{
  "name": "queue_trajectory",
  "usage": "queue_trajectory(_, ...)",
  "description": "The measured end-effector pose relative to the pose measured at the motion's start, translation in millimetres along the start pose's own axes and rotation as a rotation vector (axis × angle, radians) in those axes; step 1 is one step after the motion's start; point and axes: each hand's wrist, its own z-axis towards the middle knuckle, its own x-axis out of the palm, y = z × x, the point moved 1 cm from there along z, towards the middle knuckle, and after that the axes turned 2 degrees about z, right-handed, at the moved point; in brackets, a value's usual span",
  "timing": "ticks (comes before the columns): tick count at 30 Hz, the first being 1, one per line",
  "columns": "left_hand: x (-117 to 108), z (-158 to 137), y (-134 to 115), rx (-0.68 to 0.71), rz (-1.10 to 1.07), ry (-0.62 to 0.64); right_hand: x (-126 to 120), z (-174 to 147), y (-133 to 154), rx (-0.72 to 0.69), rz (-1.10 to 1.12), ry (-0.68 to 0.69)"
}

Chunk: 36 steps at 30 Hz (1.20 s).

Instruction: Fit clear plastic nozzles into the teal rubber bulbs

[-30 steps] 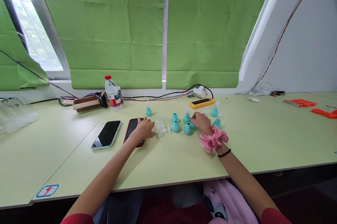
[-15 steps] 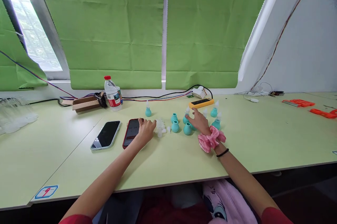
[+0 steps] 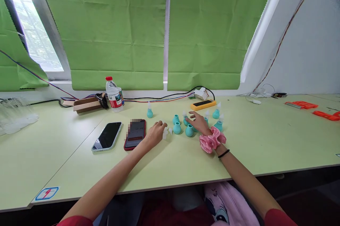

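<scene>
Teal bulbs [image 3: 176,128] mostly bunched just right of center frame. Right hand [image 3: 198,122] right by one, can't tell if gripping; left hand [image 3: 156,134] curled near pale tips [image 3: 170,131], hold unclear too tbh.

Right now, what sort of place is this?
Probably a workroom or classroom, though I can't be sure: a long pale table bears a group of small teal bulbs, and green blinds hang behind it.
</scene>
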Motion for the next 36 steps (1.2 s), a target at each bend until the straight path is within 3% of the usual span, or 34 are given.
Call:
queue_trajectory(5, 18.9, -0.8, -1.6, 0.108, -0.117, 0.009, 1.6, 1.7, -0.3, -0.045, 0.011, 0.132)
queue_trajectory(10, 21.9, -1.4, -1.1, 0.117, -0.172, -0.044, 4.4, 2.2, 0.3, -0.072, -0.014, 0.063)
queue_trajectory(15, 8.7, -1.9, -7.3, 0.064, -0.182, -0.15, 2.0, -4.1, 12.0, -0.309, -0.009, -0.111)
queue_trajectory(20, 5.7, -3.9, -12.4, 0.044, -0.121, -0.142, -2.2, -17.1, 29.9, -0.503, -0.183, -0.021)
queue_trajectory(25, 16.9, -1.0, -11.4, 0.064, -0.043, -0.159, 0.9, -21.1, 33.5, -0.485, -0.328, 0.109)
queue_trajectory(31, 20.9, 24.1, 0.0, -0.048, 0.044, -0.094, 6.0, -24.2, 35.2, -0.438, -0.395, 0.088)
queue_trajectory(36, 17.0, 41.2, -7.3, -0.095, -0.017, 0.009, 7.7, -27.7, 36.1, -0.395, -0.526, 0.082)
